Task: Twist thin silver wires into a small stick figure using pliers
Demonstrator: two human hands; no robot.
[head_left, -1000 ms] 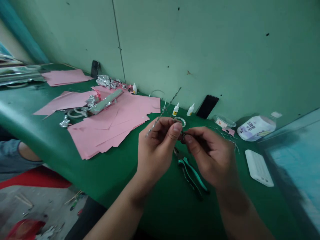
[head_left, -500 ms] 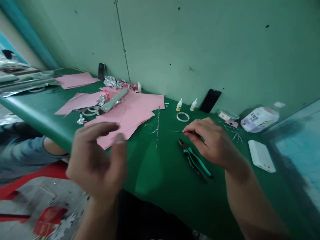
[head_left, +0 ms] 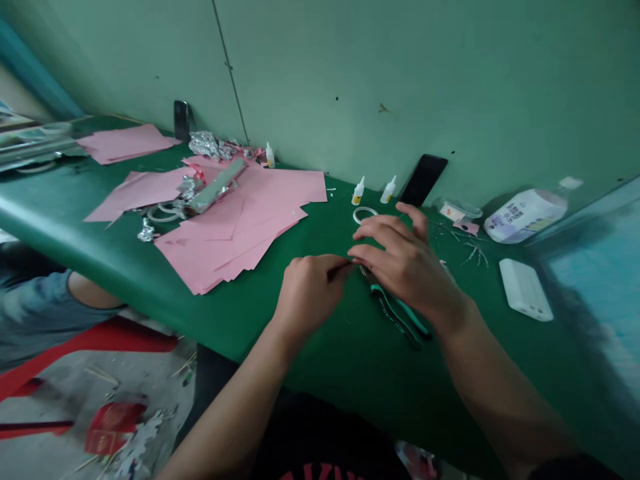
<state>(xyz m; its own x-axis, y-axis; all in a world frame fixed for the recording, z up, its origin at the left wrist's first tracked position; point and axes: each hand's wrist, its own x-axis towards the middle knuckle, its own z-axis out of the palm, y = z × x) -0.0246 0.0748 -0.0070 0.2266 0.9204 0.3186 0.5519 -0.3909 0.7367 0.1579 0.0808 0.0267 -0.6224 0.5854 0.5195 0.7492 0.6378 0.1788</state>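
While the left hand (head_left: pixel 313 293) has its fingers pinched together, the right hand (head_left: pixel 403 267) fans some out by the teal-and-black pliers (head_left: pixel 388 311); can't tell what's held tbh.

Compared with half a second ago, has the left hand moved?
Yes: judged against the pliers, the left hand has moved rightward, toward them, and is now close to the right hand.

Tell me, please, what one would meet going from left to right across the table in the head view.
Silvery bundle → foil scrap → farther black phone → left hand → right hand → white power bank.
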